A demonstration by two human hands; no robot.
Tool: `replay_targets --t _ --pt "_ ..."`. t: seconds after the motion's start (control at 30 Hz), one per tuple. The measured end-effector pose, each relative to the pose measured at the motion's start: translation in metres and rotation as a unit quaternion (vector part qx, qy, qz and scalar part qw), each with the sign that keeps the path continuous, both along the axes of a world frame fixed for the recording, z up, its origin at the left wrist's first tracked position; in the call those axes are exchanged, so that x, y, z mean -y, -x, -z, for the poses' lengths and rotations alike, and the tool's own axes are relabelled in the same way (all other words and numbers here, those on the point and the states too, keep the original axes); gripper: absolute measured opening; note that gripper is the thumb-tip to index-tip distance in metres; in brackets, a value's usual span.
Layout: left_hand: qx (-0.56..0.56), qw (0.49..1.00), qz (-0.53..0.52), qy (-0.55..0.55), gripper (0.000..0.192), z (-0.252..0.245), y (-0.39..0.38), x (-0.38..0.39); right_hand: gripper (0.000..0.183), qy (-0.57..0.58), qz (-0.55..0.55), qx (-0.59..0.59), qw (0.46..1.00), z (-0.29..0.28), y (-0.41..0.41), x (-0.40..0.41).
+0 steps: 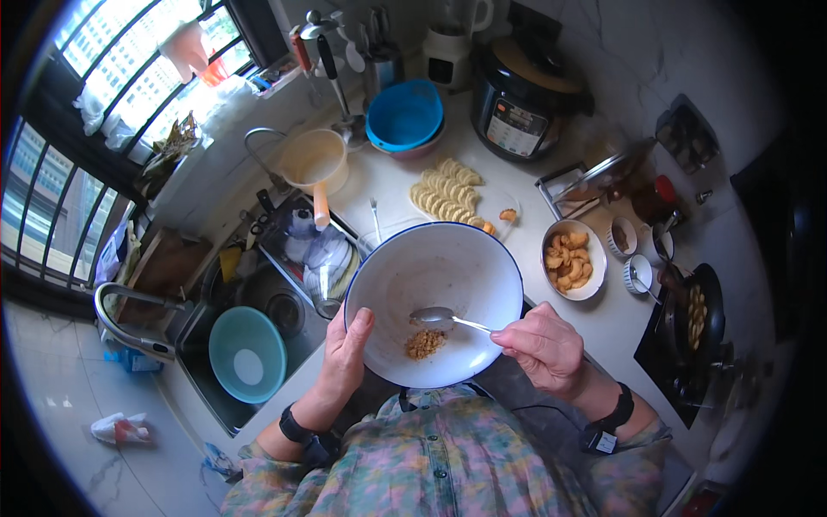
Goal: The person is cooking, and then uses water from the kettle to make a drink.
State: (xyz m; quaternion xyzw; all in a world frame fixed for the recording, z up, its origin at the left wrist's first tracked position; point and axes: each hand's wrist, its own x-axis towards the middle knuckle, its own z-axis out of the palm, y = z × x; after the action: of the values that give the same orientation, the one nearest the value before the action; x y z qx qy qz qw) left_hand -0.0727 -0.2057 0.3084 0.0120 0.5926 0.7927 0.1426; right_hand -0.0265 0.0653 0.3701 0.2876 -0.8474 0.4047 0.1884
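Observation:
My left hand grips the left side of a white enamel bowl with a blue rim, thumb over the edge. The bowl is held in front of my body, tilted so its inside faces up at me. Low inside it lies a small heap of brown, crumbly ground filling. Between the thumb and fingers of my right hand is the handle of a metal spoon. The spoon's bowl is just above the heap; whether it touches the enamel I cannot tell.
Raw dumplings stand in rows behind the bowl. To the right are a bowl of fried dumplings, small ribbed dishes and a pan on the cooktop. A sink with a teal basin lies left, a pressure cooker at the back.

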Motion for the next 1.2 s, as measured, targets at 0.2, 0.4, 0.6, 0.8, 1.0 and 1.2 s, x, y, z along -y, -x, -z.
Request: replay_targets --t 0.2,0.4,0.6,0.8,1.0,1.2 --pt "-0.005 1.000 -0.010 -0.001 0.052 0.004 0.001 -0.001 0.019 0.056 0.003 0.078 0.995 0.010 -0.013 -0.001" --pt "0.001 1.000 -0.023 -0.012 0.052 0.009 0.002 -0.010 0.018 0.061 0.017 0.074 0.995 0.016 -0.008 -0.004" --pt "-0.004 0.999 -0.043 -0.011 0.051 0.008 0.003 -0.010 0.016 0.133 0.116 0.104 0.979 0.020 -0.011 -0.022" --pt "-0.012 0.997 -0.068 -0.018 0.050 0.010 0.003 -0.015 0.016 0.180 0.089 0.189 0.961 0.039 -0.016 -0.021" --pt "-0.041 0.997 -0.067 -0.010 0.052 0.010 0.005 -0.018 0.018 0.250 0.083 0.181 0.948 0.042 0.001 -0.026" --pt "-0.031 0.995 -0.079 -0.045 0.054 0.015 0.007 -0.018 0.018 0.223 0.027 0.253 0.941 0.042 -0.007 -0.018"
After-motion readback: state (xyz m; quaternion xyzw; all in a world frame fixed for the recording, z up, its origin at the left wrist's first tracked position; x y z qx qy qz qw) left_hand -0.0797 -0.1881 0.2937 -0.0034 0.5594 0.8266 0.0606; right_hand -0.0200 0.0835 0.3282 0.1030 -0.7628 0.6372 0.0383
